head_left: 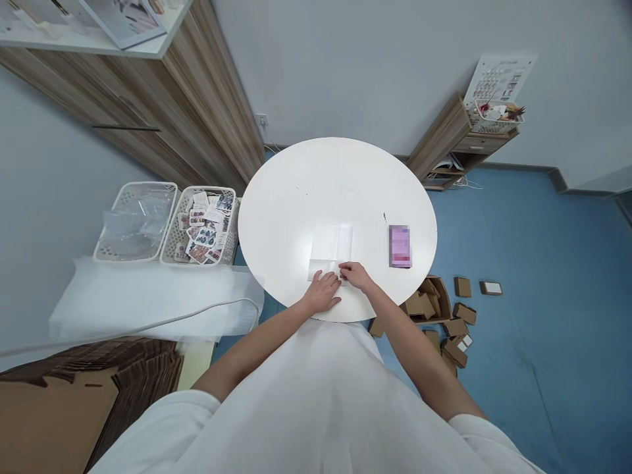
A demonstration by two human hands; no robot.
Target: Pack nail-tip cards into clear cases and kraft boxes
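A white, half-transparent foam sheet (332, 249) lies on the round white table (316, 191) near its front edge. My left hand (323, 293) lies flat on the sheet's near edge, fingers stretched out. My right hand (356, 274) sits just to its right, fingertips pinching the sheet's near edge. A pink phone (399, 245) lies on the table to the right of the sheet, apart from both hands.
Two white baskets stand left of the table: one with clear bags (135, 220), one with nail-set cards (202, 227). A stack of foam sheets (148, 296) lies below them. Flat cardboard (74, 395) is at bottom left. Small brown boxes (444, 316) litter the blue floor at right.
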